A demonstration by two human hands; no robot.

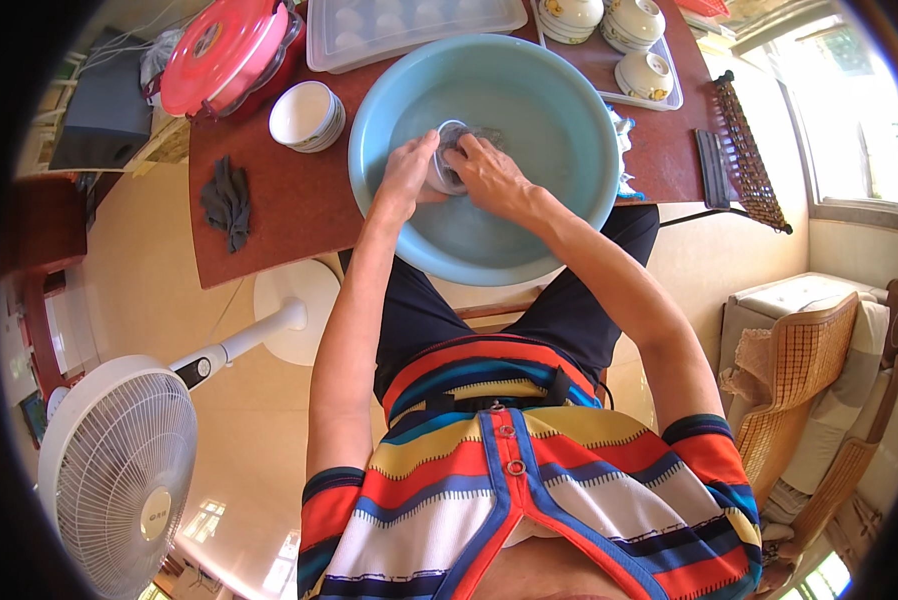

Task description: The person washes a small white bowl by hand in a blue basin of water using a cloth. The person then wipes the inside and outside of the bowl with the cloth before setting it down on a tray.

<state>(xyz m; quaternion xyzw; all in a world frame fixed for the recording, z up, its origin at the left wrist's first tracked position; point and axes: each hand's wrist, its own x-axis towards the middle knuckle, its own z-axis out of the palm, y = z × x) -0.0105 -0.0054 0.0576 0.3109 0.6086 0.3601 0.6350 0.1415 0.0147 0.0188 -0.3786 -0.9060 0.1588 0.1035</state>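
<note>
Over the light blue plastic basin (366,97), my left hand (406,171) grips a small bowl (440,182) by its side. The bowl is tilted, its opening facing my right hand (491,172). That hand presses a dark grey cloth (491,137) into the bowl; its fingertips are partly hidden inside. Water (546,165) seems to lie in the basin below. Left of the basin stand nested white bowls (306,118) with a patterned outside. Farther left, another dark grey cloth (227,202) lies crumpled on the reddish-brown table (299,202).
A pink lidded container (220,56) and a translucent-lidded egg box (411,26) stand at the back. Upside-down bowls (644,75) sit on a tray (595,52) at the back right. A blue-and-white cloth (623,150) lies by the basin. A white fan (126,472) stands left.
</note>
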